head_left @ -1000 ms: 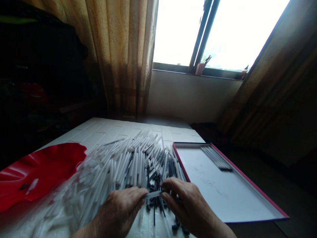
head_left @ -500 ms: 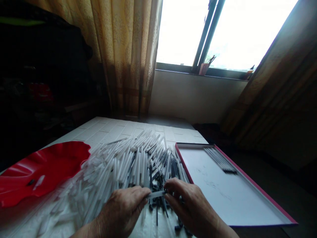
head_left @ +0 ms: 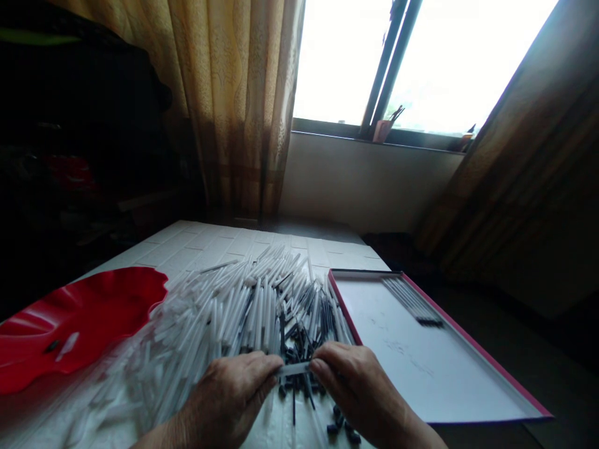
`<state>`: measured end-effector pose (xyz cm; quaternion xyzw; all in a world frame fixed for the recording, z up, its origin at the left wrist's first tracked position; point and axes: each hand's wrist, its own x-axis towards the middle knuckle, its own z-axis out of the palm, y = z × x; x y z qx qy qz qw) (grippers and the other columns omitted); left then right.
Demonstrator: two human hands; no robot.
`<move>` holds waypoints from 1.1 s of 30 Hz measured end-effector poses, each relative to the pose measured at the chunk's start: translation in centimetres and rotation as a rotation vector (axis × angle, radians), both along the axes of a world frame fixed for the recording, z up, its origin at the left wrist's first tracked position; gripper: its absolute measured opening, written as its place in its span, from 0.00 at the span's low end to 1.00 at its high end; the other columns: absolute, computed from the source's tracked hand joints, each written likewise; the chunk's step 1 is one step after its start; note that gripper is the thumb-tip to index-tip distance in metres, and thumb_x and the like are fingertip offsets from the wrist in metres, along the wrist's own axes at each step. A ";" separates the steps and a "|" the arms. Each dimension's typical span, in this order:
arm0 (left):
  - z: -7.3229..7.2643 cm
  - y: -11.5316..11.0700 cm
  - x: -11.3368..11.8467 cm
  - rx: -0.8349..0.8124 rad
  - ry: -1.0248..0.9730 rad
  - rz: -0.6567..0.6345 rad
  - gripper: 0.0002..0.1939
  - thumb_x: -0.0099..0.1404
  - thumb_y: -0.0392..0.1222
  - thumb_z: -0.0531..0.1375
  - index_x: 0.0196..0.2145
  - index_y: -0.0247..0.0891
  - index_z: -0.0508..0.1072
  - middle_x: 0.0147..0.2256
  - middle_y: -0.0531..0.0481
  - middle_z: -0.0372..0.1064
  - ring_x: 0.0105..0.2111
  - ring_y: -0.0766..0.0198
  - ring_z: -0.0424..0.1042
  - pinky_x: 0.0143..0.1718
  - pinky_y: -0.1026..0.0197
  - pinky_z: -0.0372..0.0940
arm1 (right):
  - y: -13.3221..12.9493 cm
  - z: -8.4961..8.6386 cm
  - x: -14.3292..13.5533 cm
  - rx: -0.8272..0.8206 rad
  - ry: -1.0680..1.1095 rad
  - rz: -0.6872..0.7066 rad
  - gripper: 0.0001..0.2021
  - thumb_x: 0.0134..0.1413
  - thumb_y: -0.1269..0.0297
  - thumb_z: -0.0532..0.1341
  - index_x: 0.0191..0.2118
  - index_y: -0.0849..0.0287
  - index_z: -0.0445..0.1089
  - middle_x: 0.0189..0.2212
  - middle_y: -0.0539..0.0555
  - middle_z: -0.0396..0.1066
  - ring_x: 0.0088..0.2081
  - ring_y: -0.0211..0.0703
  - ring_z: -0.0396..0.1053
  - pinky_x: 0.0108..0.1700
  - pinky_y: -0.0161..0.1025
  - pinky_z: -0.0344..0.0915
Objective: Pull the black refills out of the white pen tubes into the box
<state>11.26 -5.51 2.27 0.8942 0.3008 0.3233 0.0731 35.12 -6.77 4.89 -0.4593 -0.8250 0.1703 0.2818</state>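
Note:
Low in the head view, my left hand (head_left: 234, 390) pinches one end of a short translucent white tube (head_left: 294, 369). The other end is pinched by my right hand (head_left: 358, 386), so the tube lies nearly level between them. Beneath and beyond both hands spreads a large pile of clear and white tubes (head_left: 229, 318). Dark slim rods (head_left: 322, 315) are mixed into its right side. Several small black caps (head_left: 344, 427) lie beside and under my right hand. The tube ends are hidden by my fingers.
A red wavy-edged dish (head_left: 103, 312) at the left holds a small white piece and a dark piece. On the right, a shallow white box lid (head_left: 388, 349) with a red rim holds a row of dark-tipped tubes (head_left: 412, 302). Curtains and a window stand behind.
The fingers of my right hand have closed in more tightly on the end of the tube. The whole view has shifted slightly; my left hand is nearly still.

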 end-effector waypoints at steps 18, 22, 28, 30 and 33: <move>-0.1 0.3 -0.4 -0.081 -0.159 0.023 0.09 0.71 0.38 0.58 0.47 0.44 0.76 0.38 0.51 0.81 0.36 0.63 0.82 0.40 0.68 0.73 | 0.1 0.4 -0.1 -0.066 0.034 0.007 0.20 0.68 0.56 0.50 0.23 0.56 0.59 0.19 0.45 0.58 0.21 0.34 0.57 0.26 0.34 0.52; 0.3 0.9 -0.8 -0.242 -0.409 0.181 0.09 0.64 0.42 0.65 0.43 0.45 0.78 0.36 0.52 0.81 0.32 0.63 0.80 0.34 0.69 0.72 | 0.4 0.3 0.8 -0.056 0.207 -0.101 0.22 0.69 0.54 0.49 0.24 0.57 0.63 0.19 0.47 0.62 0.22 0.36 0.60 0.26 0.34 0.55; 1.1 1.9 -1.0 -0.946 -0.856 0.135 0.19 0.57 0.56 0.70 0.37 0.38 0.78 0.21 0.53 0.73 0.19 0.68 0.69 0.19 0.70 0.62 | 0.3 0.2 1.0 -0.045 0.296 -0.079 0.21 0.68 0.55 0.51 0.26 0.58 0.68 0.22 0.50 0.67 0.24 0.37 0.65 0.28 0.34 0.60; 1.1 2.0 -1.1 -0.963 -0.872 0.126 0.22 0.57 0.59 0.69 0.39 0.37 0.78 0.20 0.53 0.72 0.18 0.69 0.68 0.18 0.70 0.59 | 0.1 0.3 0.5 -0.034 0.238 -0.030 0.19 0.67 0.56 0.52 0.26 0.58 0.68 0.21 0.49 0.66 0.23 0.37 0.63 0.28 0.34 0.59; 1.1 1.7 -1.0 -0.992 -0.896 0.102 0.25 0.56 0.62 0.69 0.40 0.37 0.79 0.21 0.52 0.72 0.19 0.69 0.67 0.19 0.70 0.59 | -0.2 0.1 -0.3 -0.048 0.168 0.019 0.16 0.65 0.60 0.55 0.27 0.59 0.70 0.21 0.48 0.66 0.23 0.36 0.63 0.27 0.33 0.57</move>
